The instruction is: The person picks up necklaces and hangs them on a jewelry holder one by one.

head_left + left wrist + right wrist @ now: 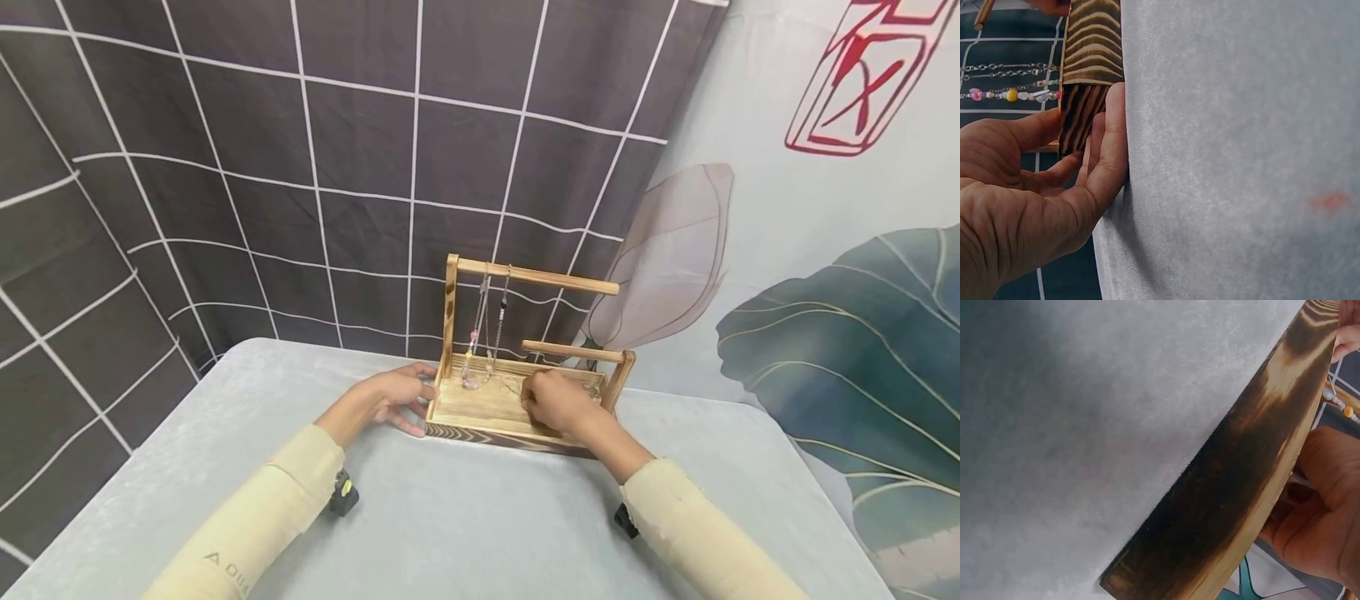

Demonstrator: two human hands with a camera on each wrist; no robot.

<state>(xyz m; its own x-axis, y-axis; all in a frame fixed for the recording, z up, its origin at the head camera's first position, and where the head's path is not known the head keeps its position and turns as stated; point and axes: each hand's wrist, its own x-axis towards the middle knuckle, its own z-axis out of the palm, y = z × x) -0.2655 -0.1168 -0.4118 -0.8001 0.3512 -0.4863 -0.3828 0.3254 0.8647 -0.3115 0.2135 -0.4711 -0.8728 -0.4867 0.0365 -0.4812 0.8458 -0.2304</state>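
Observation:
A wooden jewelry stand (468, 404) with a shallow tray base and two horizontal bars stands on the cloth-covered table. My left hand (393, 398) grips its left end, thumb at the top rim and fingers along the outside, as the left wrist view shows. Beaded necklaces (474, 354) hang from the taller bar, their lower ends reaching the tray. My right hand (558, 402) is down inside the tray, fingers curled, beside a thin chain (512, 383). Its fingertips are hidden, so I cannot tell whether it pinches the chain. The tray's scorched front wall (1222, 469) crosses the right wrist view.
The shorter bar (573, 350) sticks out leftward from the stand's right post, above and behind my right hand. A pale grey cloth (480, 517) covers the table. Behind it hang a dark gridded curtain (360, 142) and a leaf-patterned curtain (862, 333).

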